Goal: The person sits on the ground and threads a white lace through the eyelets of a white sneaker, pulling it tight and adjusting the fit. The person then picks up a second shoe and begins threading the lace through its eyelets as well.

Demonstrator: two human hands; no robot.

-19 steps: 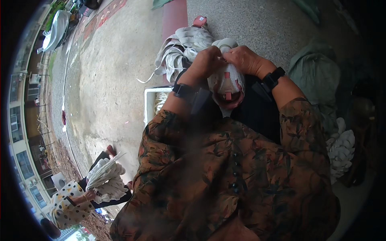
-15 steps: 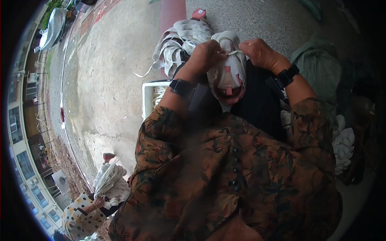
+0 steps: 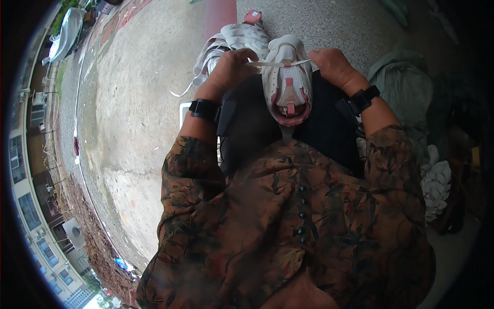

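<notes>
A white sneaker (image 3: 288, 85) with pink trim rests on my dark-trousered lap, its pink heel collar toward me and its toe pointing away. A flat white shoelace (image 3: 267, 64) runs sideways across the tongue, stretched between my two hands. My left hand (image 3: 234, 67), to the left of the sneaker, is closed on one end of the lace. To its right, my right hand (image 3: 332, 67) pinches the other end. Just beyond my left hand lies a heap of white shoe uppers (image 3: 239, 38) with loose laces trailing left.
A green-grey sack (image 3: 401, 87) stands to the right, with a pile of white pieces (image 3: 437, 188) below it. Part of a white frame (image 3: 183, 110) shows beside my left knee. Concrete ground (image 3: 134, 103) stretches left toward a silver-covered object (image 3: 67, 33) and buildings.
My hands have moved apart, the left hand farther outward, and the lace is now drawn straight across the sneaker. Another person with a white bundle at lower left has mostly dropped out of view.
</notes>
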